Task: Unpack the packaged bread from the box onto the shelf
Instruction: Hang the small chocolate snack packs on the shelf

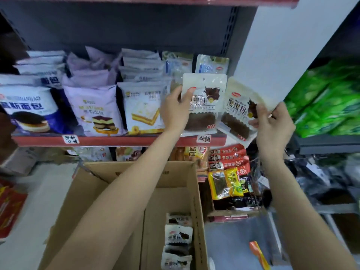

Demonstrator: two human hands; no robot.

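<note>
**Head view: two bread packs held up at the shelf**

Head camera looks down both bare forearms to hands raised apart in front of the shelf [120, 140]. The left hand [175, 108] grips one packaged bread [204, 106] by its left edge, thumb across the front, holding it upright against the shelf's right end. The right hand [272, 125] pinches a second pack [237, 112] at its right side; that pack tilts and sits just beside the first, touching or nearly so. Left of the left hand, rows of other bread packages [93, 108] stand on the shelf. Below both forearms sits the open cardboard box [136, 191], with more of the same packs [178, 240] stacked in its right compartment. Beneath the right hand is a smaller box of mixed snacks [229, 178].
</note>
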